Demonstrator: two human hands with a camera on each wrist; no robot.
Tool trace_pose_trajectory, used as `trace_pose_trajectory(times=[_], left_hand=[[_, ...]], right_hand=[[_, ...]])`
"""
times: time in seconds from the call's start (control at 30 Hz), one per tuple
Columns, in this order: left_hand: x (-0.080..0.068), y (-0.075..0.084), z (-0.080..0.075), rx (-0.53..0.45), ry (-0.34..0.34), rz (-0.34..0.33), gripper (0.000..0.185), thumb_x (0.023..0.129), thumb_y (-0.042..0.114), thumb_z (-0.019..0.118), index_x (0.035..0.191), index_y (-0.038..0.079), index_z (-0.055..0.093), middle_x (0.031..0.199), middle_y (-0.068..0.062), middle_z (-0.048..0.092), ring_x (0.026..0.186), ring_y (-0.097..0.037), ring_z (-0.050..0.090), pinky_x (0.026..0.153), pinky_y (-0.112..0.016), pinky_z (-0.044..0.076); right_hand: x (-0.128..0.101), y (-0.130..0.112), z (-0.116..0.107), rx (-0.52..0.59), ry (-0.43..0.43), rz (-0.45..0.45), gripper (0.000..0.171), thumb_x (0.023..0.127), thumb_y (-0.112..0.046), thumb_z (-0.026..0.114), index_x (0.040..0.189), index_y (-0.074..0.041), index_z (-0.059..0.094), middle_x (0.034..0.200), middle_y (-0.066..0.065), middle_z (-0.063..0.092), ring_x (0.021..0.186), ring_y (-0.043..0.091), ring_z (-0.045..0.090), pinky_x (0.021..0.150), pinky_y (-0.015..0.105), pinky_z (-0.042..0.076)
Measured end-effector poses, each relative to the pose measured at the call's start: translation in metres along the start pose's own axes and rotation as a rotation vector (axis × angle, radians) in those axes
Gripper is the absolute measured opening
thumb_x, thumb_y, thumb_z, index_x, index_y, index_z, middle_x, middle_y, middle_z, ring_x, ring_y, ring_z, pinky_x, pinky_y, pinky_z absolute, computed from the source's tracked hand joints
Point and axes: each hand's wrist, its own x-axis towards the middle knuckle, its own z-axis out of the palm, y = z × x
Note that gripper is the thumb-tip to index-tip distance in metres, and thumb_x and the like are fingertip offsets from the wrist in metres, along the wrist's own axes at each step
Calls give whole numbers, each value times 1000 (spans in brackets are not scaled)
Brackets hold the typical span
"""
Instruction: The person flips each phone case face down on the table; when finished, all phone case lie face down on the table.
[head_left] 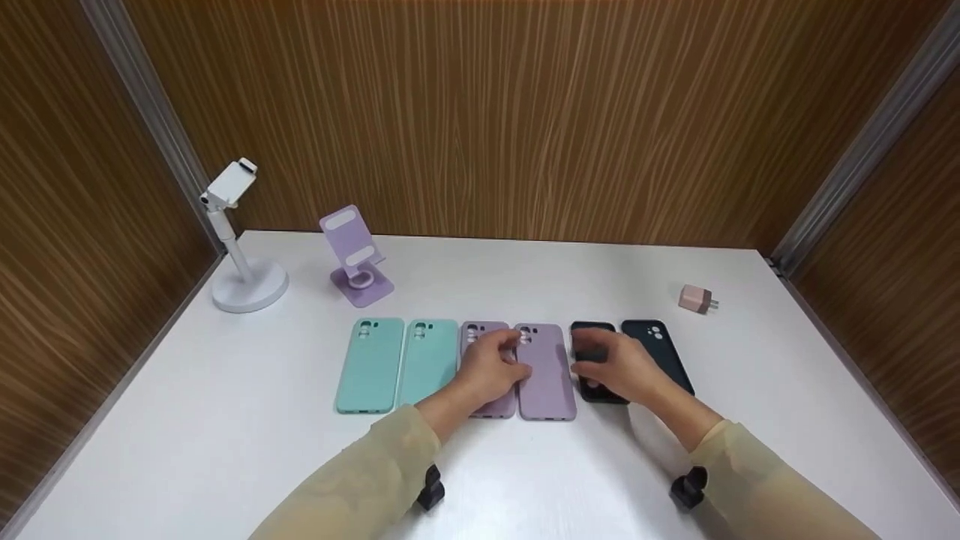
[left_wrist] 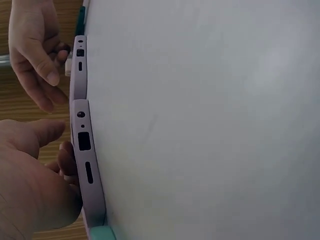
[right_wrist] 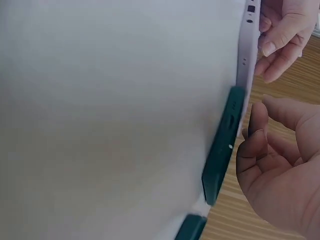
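Note:
Phone cases lie in a row on the white table. On the left are two mint-green cases (head_left: 370, 371); in the middle, a left purple case (head_left: 497, 409) and a right purple case (head_left: 547, 379); on the right, an inner dark green case (head_left: 609, 397) and an outer dark green case (head_left: 664, 352). My left hand (head_left: 486, 369) is over the left purple case, its fingertips by the neighbouring case's left edge; contact is unclear. Over the inner dark case is my right hand (head_left: 628, 367), fingers loosely bent. Neither hand visibly holds anything.
A white phone stand (head_left: 250, 289) with a round base is at the back left. Beside it stands a purple folding phone stand (head_left: 351, 240). A pink charger plug (head_left: 694, 298) lies at the back right. Wood-patterned panels (head_left: 480, 120) enclose the table.

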Motion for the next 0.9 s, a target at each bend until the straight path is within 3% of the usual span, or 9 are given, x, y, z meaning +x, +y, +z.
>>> trace_pose_trajectory(times=[0.13,0.23,0.33,0.43,0.53,0.77,0.9], left_hand=[[-1,12,-5,-15,3,-26,57,93,12,81,147,11,61,135,-4,66,121,-22,60,104,-35,50],[0,23,-6,-49,-4,-7,55,95,13,80,147,12,62,131,-4,66,109,-20,62,95,-32,53],[2,33,-3,-86,-21,23,55,94,13,80,146,10,63,124,-4,68,93,-15,62,82,-27,56],[4,40,6,-118,-36,34,54,94,12,81,145,9,63,117,-3,68,86,-13,63,74,-25,57],[7,47,18,-132,-41,29,53,93,13,82,144,10,64,111,0,68,86,-12,64,73,-25,57],[18,58,46,-97,-24,81,49,93,15,84,138,9,69,106,2,72,83,-10,62,74,-23,52],[21,58,60,-92,-26,85,48,92,15,83,138,10,69,111,-1,73,100,-20,65,86,-27,52]], right_hand=[[-5,3,-13,18,38,-4,56,100,-13,74,151,-1,55,139,24,63,83,19,72,74,31,59],[-9,8,-24,8,78,-13,56,100,-12,73,151,1,54,136,23,64,84,22,73,75,29,59],[-14,15,-34,-33,115,-24,55,99,-12,73,149,1,56,133,23,67,98,29,73,86,36,59],[-18,22,-44,-78,138,-11,54,99,-13,73,148,1,57,131,21,69,115,36,68,102,51,53],[-20,29,-50,-123,148,2,54,99,-14,74,148,1,57,126,20,72,121,40,63,108,61,45],[-21,43,-53,-137,120,31,55,97,-14,77,147,2,58,122,17,74,116,36,66,106,59,46],[-22,49,-51,-131,102,8,54,96,-13,77,145,3,60,115,13,75,107,30,68,100,53,50]])
